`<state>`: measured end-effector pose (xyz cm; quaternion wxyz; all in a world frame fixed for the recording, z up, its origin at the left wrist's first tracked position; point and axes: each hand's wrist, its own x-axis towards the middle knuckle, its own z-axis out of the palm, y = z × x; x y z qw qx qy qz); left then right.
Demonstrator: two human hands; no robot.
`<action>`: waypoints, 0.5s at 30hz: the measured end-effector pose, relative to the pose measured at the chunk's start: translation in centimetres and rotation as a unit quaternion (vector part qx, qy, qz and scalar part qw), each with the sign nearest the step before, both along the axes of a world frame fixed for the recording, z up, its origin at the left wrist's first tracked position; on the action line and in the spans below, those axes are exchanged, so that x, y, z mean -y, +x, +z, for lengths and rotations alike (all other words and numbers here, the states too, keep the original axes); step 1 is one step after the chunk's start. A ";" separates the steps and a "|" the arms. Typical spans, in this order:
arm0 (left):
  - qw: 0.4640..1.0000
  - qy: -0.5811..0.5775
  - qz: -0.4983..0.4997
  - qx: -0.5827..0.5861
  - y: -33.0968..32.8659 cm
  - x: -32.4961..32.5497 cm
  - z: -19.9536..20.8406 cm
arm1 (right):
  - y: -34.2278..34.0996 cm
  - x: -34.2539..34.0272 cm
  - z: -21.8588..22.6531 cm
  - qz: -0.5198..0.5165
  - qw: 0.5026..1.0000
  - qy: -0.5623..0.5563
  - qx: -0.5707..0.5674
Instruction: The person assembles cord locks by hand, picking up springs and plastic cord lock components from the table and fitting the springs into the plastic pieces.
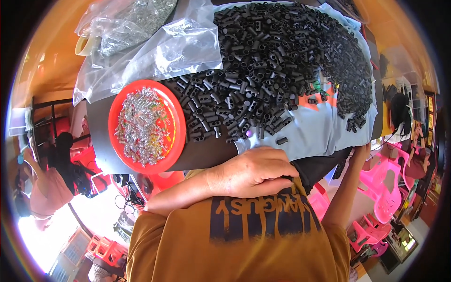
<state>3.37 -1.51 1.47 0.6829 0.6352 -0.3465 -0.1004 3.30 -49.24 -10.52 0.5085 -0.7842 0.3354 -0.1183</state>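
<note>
My left hand (256, 171) is closed in front of my brown shirt (225, 244), just below the table's near edge. Its fingers curl toward the shirt's hem, and what they hold, if anything, is hidden. Out to the right, my right hand (361, 151) is at the table's near right edge, its fingers mostly out of sight. A large heap of small black plastic tubes with side holes (263, 61) covers much of the tabletop and a light blue cloth (312, 136). Left of the heap stands a red plate (116, 101) filled with small metal springs (141, 127).
A clear plastic bag (188, 47) lies at the back left, with more metal pieces in it. One loose black tube (282, 140) rests on the cloth near the front. Pink plastic chairs (383, 183) stand to the right, red stools (105, 249) lower left. Other people are at both sides.
</note>
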 end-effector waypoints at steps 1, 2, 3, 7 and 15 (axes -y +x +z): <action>1.000 0.000 -0.001 0.008 -0.1 -0.1 -0.1 | 0.7 -0.6 0.3 0.014 1.000 0.010 -0.024; 1.000 0.000 0.001 0.008 -0.2 -0.2 -0.2 | 1.2 -1.9 0.8 0.003 0.991 0.115 -0.073; 1.000 0.008 0.003 0.008 -0.2 -0.3 -0.2 | 1.3 -2.0 0.7 0.005 0.991 0.115 -0.073; 1.000 0.010 0.005 0.010 -0.2 -0.2 -0.1 | 1.7 -2.0 0.7 0.004 0.990 0.126 -0.069; 1.000 0.014 -0.002 0.018 -0.1 -0.2 -0.1 | 1.3 -3.1 0.6 -0.010 0.987 0.145 -0.066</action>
